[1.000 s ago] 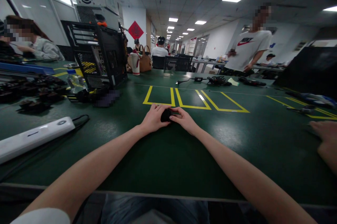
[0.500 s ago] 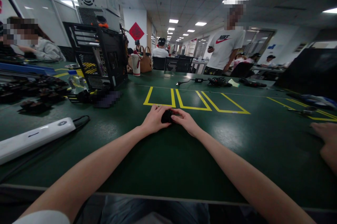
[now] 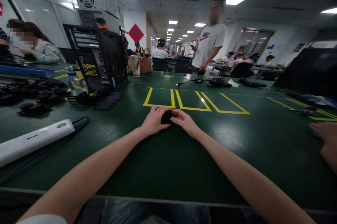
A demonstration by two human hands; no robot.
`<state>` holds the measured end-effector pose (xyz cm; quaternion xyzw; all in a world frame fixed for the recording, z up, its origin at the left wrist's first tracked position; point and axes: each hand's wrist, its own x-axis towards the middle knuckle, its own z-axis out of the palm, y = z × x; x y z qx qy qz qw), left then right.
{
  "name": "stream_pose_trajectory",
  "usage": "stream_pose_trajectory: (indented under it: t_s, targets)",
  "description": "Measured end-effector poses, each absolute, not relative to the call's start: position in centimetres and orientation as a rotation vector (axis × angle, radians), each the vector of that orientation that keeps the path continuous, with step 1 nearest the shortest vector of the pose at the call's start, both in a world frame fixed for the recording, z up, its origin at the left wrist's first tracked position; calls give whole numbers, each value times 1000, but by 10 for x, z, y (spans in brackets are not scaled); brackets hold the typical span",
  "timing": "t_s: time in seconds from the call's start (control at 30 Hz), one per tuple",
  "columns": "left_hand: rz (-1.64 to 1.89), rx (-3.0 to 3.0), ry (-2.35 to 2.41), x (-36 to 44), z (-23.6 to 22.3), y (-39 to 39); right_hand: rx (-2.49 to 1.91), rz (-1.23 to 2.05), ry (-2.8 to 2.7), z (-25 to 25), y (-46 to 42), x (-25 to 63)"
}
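Note:
A small black object (image 3: 165, 117) sits between my hands on the green table (image 3: 168, 168), just in front of the yellow taped outlines (image 3: 159, 106). It is too dark and too covered to tell its kind. My left hand (image 3: 153, 119) is wrapped around its left side, thumb in front and fingers over the top. From the right, my right hand (image 3: 184, 121) grips its edge with thumb and fingertips. Part of the object's front shows in the gap between the two hands.
To the left lie a white power strip (image 3: 37, 141) and black parts (image 3: 39, 96), near an open computer case (image 3: 105, 55). A cable with an adapter (image 3: 198, 81) lies at the back. Another person's hand (image 3: 325, 133) is at the right edge.
My hands and the black object have barely moved. In the background, the standing person in a white shirt has moved to the left.

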<state>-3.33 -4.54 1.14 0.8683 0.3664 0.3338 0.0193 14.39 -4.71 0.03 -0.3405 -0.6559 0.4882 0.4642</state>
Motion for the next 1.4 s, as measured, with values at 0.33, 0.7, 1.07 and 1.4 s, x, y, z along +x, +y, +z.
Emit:
stream_pose_trajectory:
  t_s: [0.33,0.7,1.07,1.4]
  targets:
    - [1030,2679,1131,-32,15,-48,-843,1194,-1587,0,-49,144]
    - [1021,2692,1132,-33,16,-50,-770,1213,-1579,0,-49,143]
    - [1021,2677,1135,-32,15,-48,-900,1189,-1596,1,-47,144]
    - [1025,2676,1123,-32,16,-49,-842,1189,-1594,1,-49,144]
